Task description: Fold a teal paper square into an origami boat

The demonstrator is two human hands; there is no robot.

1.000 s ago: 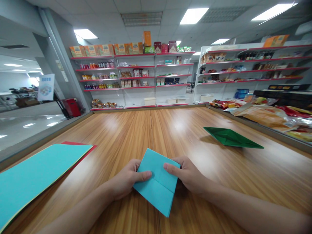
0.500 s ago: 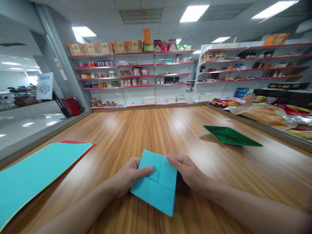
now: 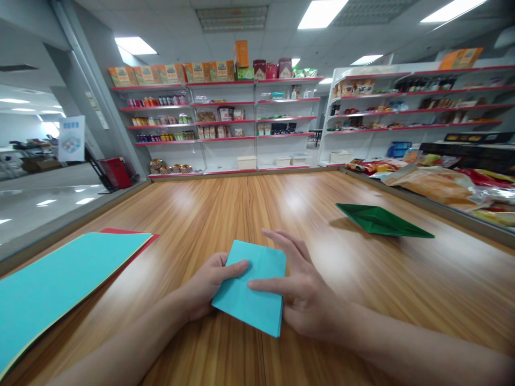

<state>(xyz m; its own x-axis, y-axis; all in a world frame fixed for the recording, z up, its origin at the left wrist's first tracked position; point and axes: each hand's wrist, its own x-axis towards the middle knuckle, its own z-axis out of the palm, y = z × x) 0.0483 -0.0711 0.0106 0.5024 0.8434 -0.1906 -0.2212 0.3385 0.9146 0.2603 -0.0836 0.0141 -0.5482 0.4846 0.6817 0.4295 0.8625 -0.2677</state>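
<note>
A folded turquoise paper (image 3: 249, 300) is held low over the wooden table (image 3: 201, 214) in front of me. My left hand (image 3: 205, 287) grips its left edge, thumb on top and fingers curled beneath. My right hand (image 3: 300, 287) lies against the right side with its fingers spread, the thumb pressing across the paper's middle. A stack of coloured sheets (image 3: 60, 284), turquoise on top with red showing beneath, rests at the left. A folded green paper piece (image 3: 380, 221) sits on the table at the right.
Snack bags (image 3: 438, 185) are piled along the table's right edge. White shelves with red rails (image 3: 225, 123) full of goods line the back wall and the right. A red bin (image 3: 116, 172) stands on the floor at the left.
The turquoise paper has been flattened and now shows a plain face. My right hand went from a pinch on the corner to spread fingers with the thumb across the paper.
</note>
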